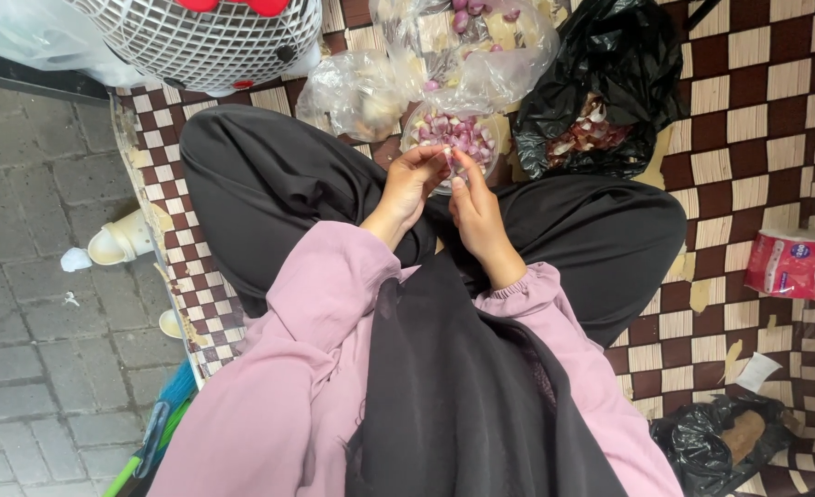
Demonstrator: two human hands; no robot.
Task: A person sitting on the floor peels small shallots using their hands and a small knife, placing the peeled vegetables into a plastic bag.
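Observation:
I sit cross-legged in black trousers and a pink top on a checkered mat (757,138). My left hand (410,184) and my right hand (475,210) meet above my lap, fingertips pinching a small purple shallot (451,158) between them. Just beyond the fingers stands a clear bowl (426,120) with several peeled purple shallots. Whether a blade is in either hand cannot be told.
A clear plastic bag (467,46) of shallots and another with peels (357,92) lie behind the bowl. A black bag (601,92) holds skins at the right. A white fan (205,37), a tissue pack (799,265), another black bag (721,442) and sandals (127,239) surround me.

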